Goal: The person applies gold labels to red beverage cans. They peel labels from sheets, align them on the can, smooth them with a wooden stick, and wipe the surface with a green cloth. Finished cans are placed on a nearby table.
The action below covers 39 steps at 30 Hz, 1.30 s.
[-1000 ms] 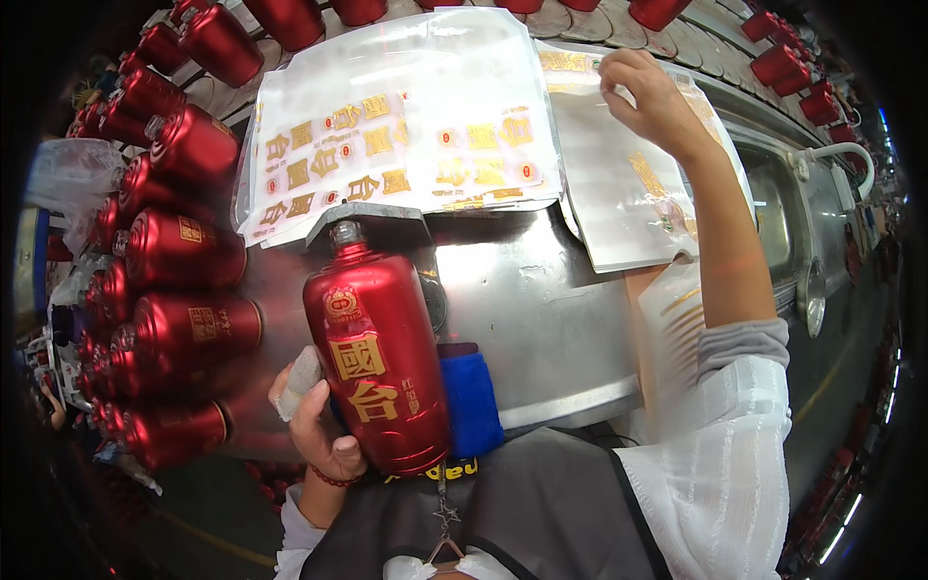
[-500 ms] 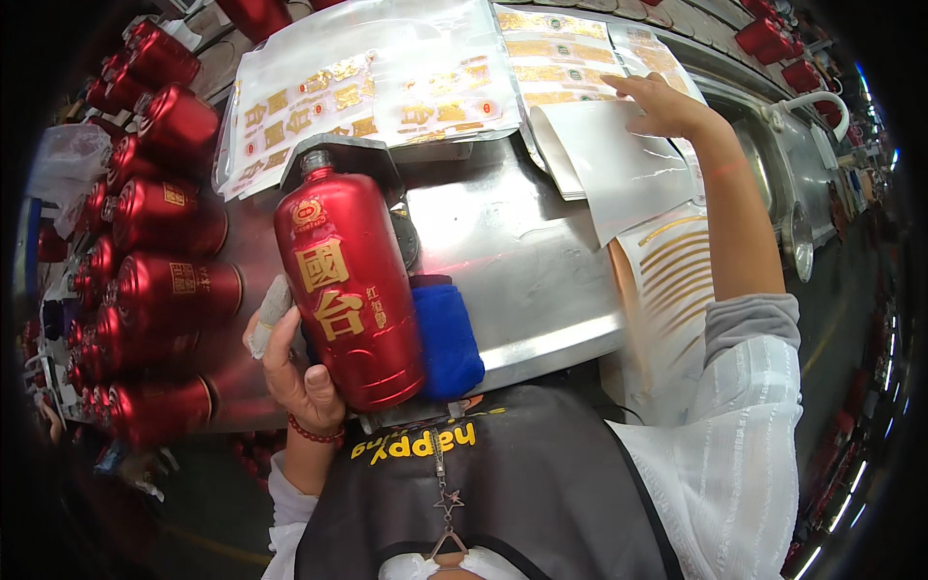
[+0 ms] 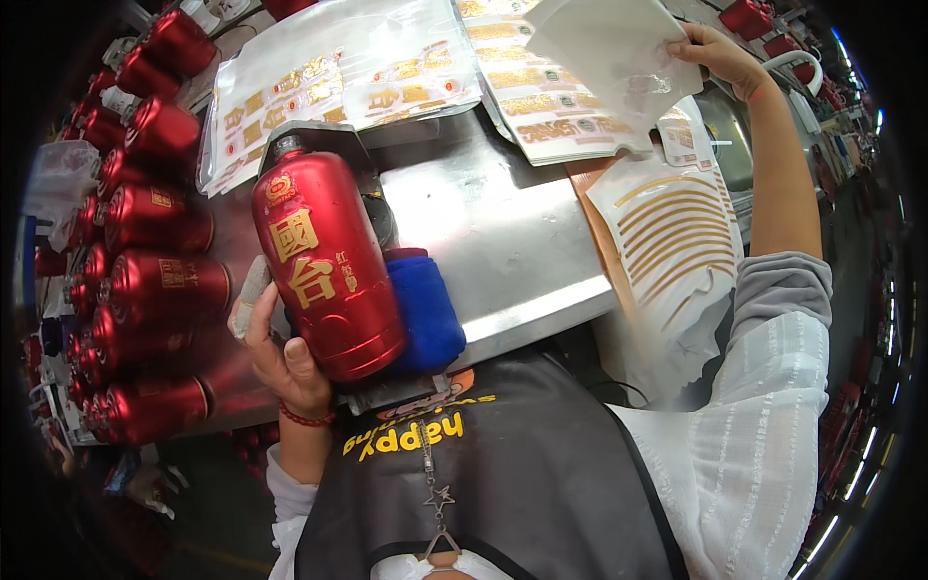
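A glossy red bottle with gold characters leans on a dark holder, its neck pointing away from me. My left hand cradles its lower left side, thumb near the base and one finger wrapped in a pale cover. At the far right my right hand pinches the edge of a white backing sheet, which is lifted and curled. Below that sheet lies a stack of decal sheets with rows of gold pieces. A folded blue cloth sits against the bottle's right side.
More decal sheets lie at the back left. Several red bottles stand crowded along the left. Thin gold curved strips line another sheet at the right, beside a metal sink. The metal table has a raised front edge.
My right hand has closed on the white sheet and raised it away and to the right, uncovering more gold decals. My left hand keeps its hold on the bottle; the view has shifted slightly.
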Each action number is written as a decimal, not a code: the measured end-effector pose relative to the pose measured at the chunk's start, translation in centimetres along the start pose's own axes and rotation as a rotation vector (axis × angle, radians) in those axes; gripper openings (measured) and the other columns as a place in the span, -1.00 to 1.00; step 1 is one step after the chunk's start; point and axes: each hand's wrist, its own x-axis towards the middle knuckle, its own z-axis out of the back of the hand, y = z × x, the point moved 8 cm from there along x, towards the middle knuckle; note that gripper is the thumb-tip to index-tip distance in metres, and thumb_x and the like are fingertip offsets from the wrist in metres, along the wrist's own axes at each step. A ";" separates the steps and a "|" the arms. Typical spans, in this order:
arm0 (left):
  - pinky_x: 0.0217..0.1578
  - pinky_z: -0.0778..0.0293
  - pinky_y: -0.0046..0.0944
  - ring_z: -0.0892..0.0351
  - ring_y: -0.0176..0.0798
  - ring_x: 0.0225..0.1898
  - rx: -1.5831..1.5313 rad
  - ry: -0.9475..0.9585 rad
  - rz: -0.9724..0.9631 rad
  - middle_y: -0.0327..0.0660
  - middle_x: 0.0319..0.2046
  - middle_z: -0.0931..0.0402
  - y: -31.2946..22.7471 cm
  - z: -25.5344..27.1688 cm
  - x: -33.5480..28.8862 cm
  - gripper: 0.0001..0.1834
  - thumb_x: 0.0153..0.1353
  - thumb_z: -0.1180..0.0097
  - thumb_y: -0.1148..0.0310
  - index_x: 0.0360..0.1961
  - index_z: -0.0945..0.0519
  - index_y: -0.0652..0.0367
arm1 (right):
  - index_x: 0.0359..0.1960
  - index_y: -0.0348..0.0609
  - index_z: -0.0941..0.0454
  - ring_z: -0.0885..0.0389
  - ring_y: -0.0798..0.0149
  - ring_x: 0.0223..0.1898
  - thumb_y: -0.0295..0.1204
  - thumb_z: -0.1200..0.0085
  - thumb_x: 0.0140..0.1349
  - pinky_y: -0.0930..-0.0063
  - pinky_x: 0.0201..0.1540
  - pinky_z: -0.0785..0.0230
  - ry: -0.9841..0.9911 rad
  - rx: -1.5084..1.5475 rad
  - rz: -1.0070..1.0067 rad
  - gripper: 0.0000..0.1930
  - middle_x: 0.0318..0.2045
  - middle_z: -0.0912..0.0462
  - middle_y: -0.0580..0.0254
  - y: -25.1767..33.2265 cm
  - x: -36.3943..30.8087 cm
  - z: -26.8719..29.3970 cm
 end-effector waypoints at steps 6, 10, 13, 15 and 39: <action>0.33 -0.16 0.01 -0.33 0.06 0.30 0.037 -0.034 -0.092 0.16 0.27 -0.34 -0.5 -0.2 0.6 -0.35 0.49 0.18 -0.01 0.26 -0.37 0.42 | 0.12 -0.17 -0.57 -0.60 0.40 0.00 -0.32 -0.23 0.29 0.47 0.05 -0.43 -0.308 0.564 -0.022 -0.61 -0.03 -0.65 0.31 -9.5 -10.7 4.9; 0.33 -0.16 0.01 -0.32 0.07 0.32 0.077 -0.034 -0.105 0.17 0.28 -0.34 -0.6 -0.4 0.7 -0.31 0.51 0.25 -0.08 0.26 -0.37 0.41 | 0.19 -0.24 -0.49 -0.57 0.22 0.14 -0.39 -0.15 0.35 0.30 0.21 -0.42 -0.718 1.044 -0.021 -0.59 0.10 -0.61 0.21 -22.6 -25.8 4.1; 0.33 -0.17 0.00 -0.33 0.08 0.32 0.046 -0.060 -0.112 0.17 0.29 -0.34 -1.0 -0.4 0.6 -0.27 0.51 0.29 -0.14 0.26 -0.37 0.40 | 0.20 -0.15 -0.49 -0.62 0.05 0.09 -0.31 -0.16 0.36 -0.04 0.04 -0.55 -0.951 1.317 -0.153 -0.58 0.11 -0.62 0.12 -33.7 -37.9 -1.5; 0.34 -0.17 -0.01 -0.33 0.08 0.32 0.050 -0.048 -0.106 0.16 0.28 -0.35 -1.2 -0.3 0.6 -0.22 0.50 0.34 -0.20 0.26 -0.37 0.40 | 0.11 -0.08 -0.50 -0.64 -0.05 -0.01 -0.18 -0.17 0.35 -0.14 -0.14 -0.58 -1.029 1.462 -0.394 -0.61 0.03 -0.63 0.06 -40.9 -43.9 -6.9; 0.28 -0.25 -0.03 -0.41 -0.03 0.22 0.000 -0.039 0.125 0.10 0.20 -0.39 1.5 0.3 -1.2 -0.13 0.45 0.33 -0.31 0.27 -0.31 0.41 | -0.02 0.09 -0.71 -0.43 0.02 0.22 -0.47 0.04 0.29 -0.08 0.14 -0.46 -0.149 -1.049 -0.174 -0.67 0.09 -0.55 0.19 -4.0 4.9 -6.3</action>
